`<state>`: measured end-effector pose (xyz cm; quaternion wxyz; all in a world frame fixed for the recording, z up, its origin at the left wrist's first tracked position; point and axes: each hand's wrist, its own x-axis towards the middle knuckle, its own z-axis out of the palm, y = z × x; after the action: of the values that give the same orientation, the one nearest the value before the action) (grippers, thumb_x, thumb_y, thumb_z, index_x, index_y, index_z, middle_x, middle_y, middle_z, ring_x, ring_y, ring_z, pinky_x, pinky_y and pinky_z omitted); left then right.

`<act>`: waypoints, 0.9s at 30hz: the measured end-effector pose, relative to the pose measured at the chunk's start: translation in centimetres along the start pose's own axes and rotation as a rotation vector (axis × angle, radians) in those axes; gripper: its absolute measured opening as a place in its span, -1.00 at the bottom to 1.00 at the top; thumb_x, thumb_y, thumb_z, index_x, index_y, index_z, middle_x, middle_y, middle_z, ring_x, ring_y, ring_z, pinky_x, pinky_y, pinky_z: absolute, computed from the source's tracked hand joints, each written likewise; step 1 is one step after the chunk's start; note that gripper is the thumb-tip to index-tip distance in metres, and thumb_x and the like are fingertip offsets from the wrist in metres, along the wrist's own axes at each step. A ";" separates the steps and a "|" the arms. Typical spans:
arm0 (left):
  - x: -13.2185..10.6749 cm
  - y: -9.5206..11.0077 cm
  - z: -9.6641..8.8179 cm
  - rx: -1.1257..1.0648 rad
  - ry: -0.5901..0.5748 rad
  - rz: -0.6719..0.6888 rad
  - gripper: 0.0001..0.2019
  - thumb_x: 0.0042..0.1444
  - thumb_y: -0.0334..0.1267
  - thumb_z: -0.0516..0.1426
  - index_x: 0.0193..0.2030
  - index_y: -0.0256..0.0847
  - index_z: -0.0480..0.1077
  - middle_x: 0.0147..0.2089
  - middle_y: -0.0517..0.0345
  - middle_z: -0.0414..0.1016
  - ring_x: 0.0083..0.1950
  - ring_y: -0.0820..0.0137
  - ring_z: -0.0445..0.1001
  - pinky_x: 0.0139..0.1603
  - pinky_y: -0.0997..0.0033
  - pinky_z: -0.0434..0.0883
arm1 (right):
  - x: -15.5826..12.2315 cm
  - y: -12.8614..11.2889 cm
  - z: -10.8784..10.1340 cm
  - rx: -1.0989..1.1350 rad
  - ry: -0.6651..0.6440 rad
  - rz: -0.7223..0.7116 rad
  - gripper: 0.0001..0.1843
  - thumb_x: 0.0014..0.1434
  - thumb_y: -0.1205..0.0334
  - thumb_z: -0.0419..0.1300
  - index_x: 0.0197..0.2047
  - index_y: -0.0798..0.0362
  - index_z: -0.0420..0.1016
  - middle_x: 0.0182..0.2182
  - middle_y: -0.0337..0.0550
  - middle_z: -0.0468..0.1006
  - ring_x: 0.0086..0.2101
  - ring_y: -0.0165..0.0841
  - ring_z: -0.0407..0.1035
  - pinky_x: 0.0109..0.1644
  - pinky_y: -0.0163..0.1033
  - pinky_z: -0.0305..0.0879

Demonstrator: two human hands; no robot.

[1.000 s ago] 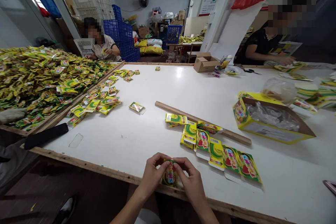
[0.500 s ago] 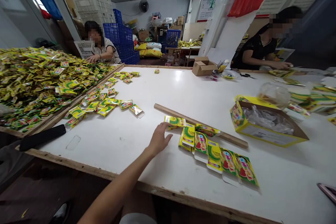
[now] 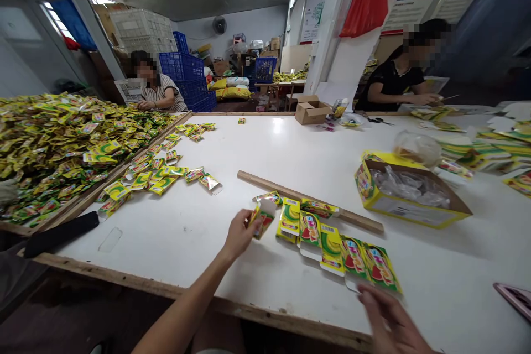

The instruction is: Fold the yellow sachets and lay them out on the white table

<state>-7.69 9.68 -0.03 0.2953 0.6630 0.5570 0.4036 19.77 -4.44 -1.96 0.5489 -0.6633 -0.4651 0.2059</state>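
My left hand (image 3: 239,234) is closed on a flat yellow-green carton (image 3: 263,217), lifted a little off the white table (image 3: 199,221). It sits at the left end of a row of flat printed cartons (image 3: 332,240) leaning against a wooden strip (image 3: 309,201). My right hand (image 3: 394,323) comes in low at the table's front edge, just below the row's right end, fingers blurred and holding nothing that I can see.
An open yellow box (image 3: 409,196) with clear plastic bags stands to the right. Loose sachets (image 3: 157,168) and a big heap of sachets (image 3: 53,144) lie left. A black bar (image 3: 60,234) lies front left. Two people (image 3: 157,88) sit at the far side.
My left hand reached out to the row and picked up its leftmost carton. My right hand left the view, then came back in low at the right. The camera tilted up a little.
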 end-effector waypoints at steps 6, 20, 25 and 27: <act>-8.0 1.2 0.9 -0.730 -0.149 -0.228 -0.52 0.11 -0.06 0.19 0.08 -0.09 0.11 -0.37 0.24 0.45 -0.36 0.40 0.47 -0.33 0.46 0.36 | -1.3 -3.8 10.1 0.294 -0.402 0.010 -0.57 0.13 -0.08 0.23 -0.02 -0.01 0.41 -0.06 -0.03 0.50 -0.13 -0.17 0.44 -0.09 -0.16 0.43; -7.7 -0.5 -1.0 -0.717 -0.138 -0.190 -0.72 0.07 -0.17 0.23 -0.10 -0.15 0.34 -0.20 0.12 0.48 -0.17 0.34 0.47 -0.17 0.39 0.40 | -0.4 -3.7 13.7 0.335 -0.586 -0.009 -0.65 0.18 -0.07 0.20 -0.16 0.05 0.43 -0.24 -0.06 0.52 -0.20 -0.20 0.42 -0.11 -0.18 0.37; -7.8 -0.3 -1.0 -0.567 -0.158 -0.201 -0.79 0.10 -0.15 0.20 -0.22 -0.25 0.46 -0.24 0.02 0.54 -0.20 0.30 0.49 -0.15 0.35 0.41 | -0.6 -4.0 13.3 0.290 -0.668 -0.082 -0.73 0.24 0.01 0.16 -0.19 0.04 0.48 -0.22 -0.08 0.51 -0.17 -0.22 0.41 -0.07 -0.20 0.34; -7.8 0.0 -1.1 -0.512 -0.130 -0.202 -0.80 0.12 -0.16 0.18 -0.27 -0.27 0.48 -0.28 0.02 0.54 -0.24 0.31 0.48 -0.17 0.36 0.40 | -0.6 -4.3 13.0 0.281 -0.666 -0.109 -0.75 0.25 0.03 0.16 -0.22 0.05 0.49 -0.23 -0.09 0.50 -0.18 -0.23 0.40 -0.09 -0.21 0.34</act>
<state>-9.08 1.97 -1.03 0.5272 0.5325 0.4798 0.4564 7.59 1.88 -2.27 0.4635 -0.4521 -0.6202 0.4429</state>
